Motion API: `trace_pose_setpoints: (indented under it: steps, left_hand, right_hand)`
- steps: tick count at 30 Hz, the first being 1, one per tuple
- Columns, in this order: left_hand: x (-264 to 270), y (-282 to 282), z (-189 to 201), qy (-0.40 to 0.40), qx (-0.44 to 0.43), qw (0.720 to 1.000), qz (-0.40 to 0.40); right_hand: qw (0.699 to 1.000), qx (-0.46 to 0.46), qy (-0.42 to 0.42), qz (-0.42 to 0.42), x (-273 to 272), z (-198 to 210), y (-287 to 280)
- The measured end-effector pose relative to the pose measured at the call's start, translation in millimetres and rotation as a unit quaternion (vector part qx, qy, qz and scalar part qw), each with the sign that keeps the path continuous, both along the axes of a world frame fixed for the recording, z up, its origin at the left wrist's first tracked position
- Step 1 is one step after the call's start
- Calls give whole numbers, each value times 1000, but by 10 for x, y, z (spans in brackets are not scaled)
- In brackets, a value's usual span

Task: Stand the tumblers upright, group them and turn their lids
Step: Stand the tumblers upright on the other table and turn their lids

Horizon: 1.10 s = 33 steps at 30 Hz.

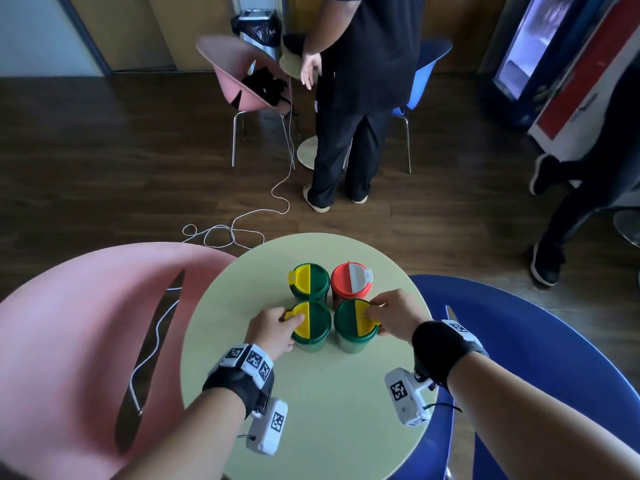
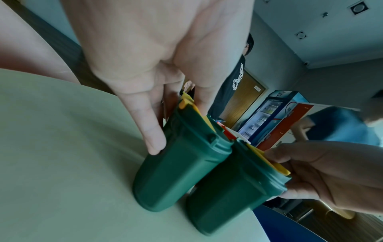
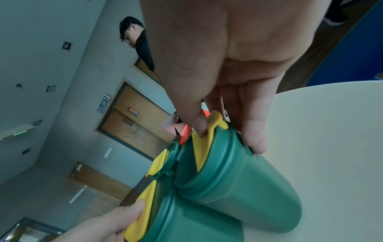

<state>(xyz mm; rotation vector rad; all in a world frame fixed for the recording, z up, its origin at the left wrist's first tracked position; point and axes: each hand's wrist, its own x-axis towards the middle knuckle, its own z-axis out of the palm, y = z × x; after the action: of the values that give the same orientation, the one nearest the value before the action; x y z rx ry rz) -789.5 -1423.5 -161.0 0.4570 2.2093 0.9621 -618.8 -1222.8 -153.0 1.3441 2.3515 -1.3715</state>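
The head camera looked steeply down and forward onto the round counter (image 1: pixel 322 403), both forearms entering from the lower edge and the room's floor filling the upper frame. The left wrist camera sat close behind the left hand (image 2: pixel 157 54), looking along its fingers, tilted, toward the ceiling at upper right. The right wrist camera did likewise behind the right hand (image 3: pixel 228 49). All three views shared the two near green tumblers (image 1: pixel 330 336).

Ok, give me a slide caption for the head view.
Both hands, left and right, grip lids of the two near tumblers in a square of four.
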Motion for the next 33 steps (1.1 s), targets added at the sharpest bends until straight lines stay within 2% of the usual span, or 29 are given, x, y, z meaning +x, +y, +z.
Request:
trace_pose_setpoints:
  steps: [11,14,25,33]
  left_hand:
    - [-53,42,-51,-33,4,999,-8]
    - [-73,53,-46,-29,2,1000,-5]
    - [-55,24,-57,-11,-7,1000,-7]
    - [-103,16,0,10,-68,995,-75]
  right_hand:
    - [999,-25,-3,-21,45,-22,-20]
    - [998,-50,-2,-34,22,-36,-62]
    - [998,-50,-16,-18,-4,-62,-100]
    - [997,-69,-29,-24,22,-53,-127]
